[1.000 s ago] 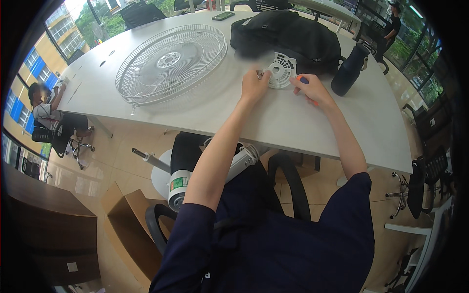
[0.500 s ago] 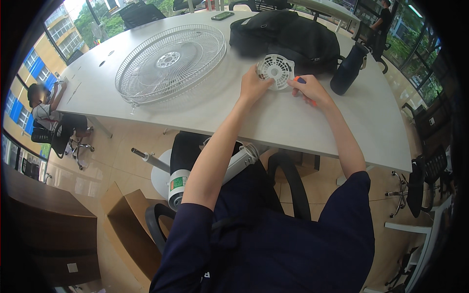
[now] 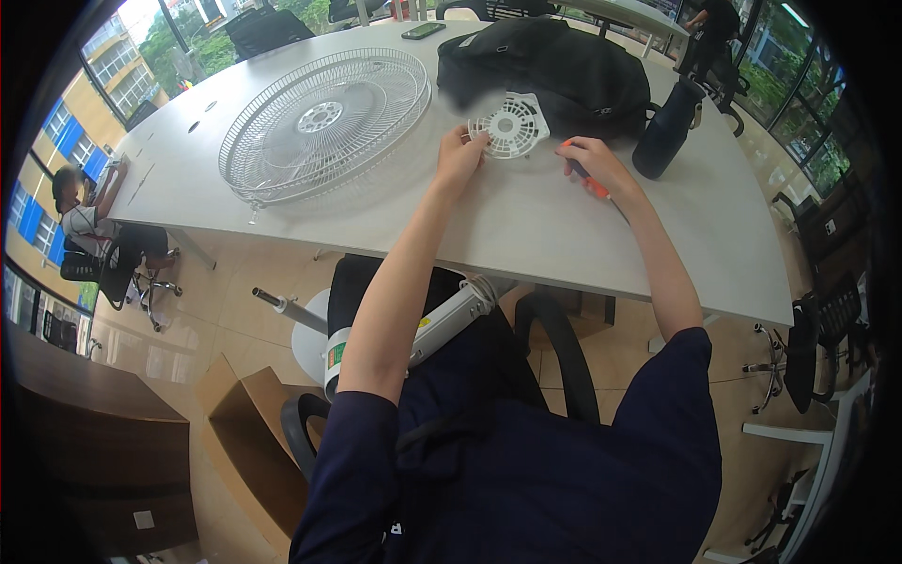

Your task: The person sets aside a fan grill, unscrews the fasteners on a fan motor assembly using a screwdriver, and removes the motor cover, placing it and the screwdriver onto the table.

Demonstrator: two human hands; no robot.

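My left hand (image 3: pixel 458 160) grips the edge of a round white slotted plastic cover (image 3: pixel 508 126), tilted up above the table. To its right, my right hand (image 3: pixel 599 165) is closed around an orange and dark-blue screwdriver (image 3: pixel 596 187), its thin shaft pointing down toward me. The tool and the cover are apart. Left of the cover, a large round white wire fan guard (image 3: pixel 321 117) lies flat on the table. Across my lap rests a white fan body with its column (image 3: pixel 455 318), partly hidden by my left forearm.
Behind the cover a black backpack (image 3: pixel 554 66) lies on the white table (image 3: pixel 376 221), with a dark bottle (image 3: pixel 668 132) to its right and a phone (image 3: pixel 424 31) to its left. An open cardboard box (image 3: pixel 246 423) stands on the floor at left. Other people are farther off.
The cover in my left hand has moved left and turned. My right hand has come away from it with the screwdriver, leaving a gap between them.
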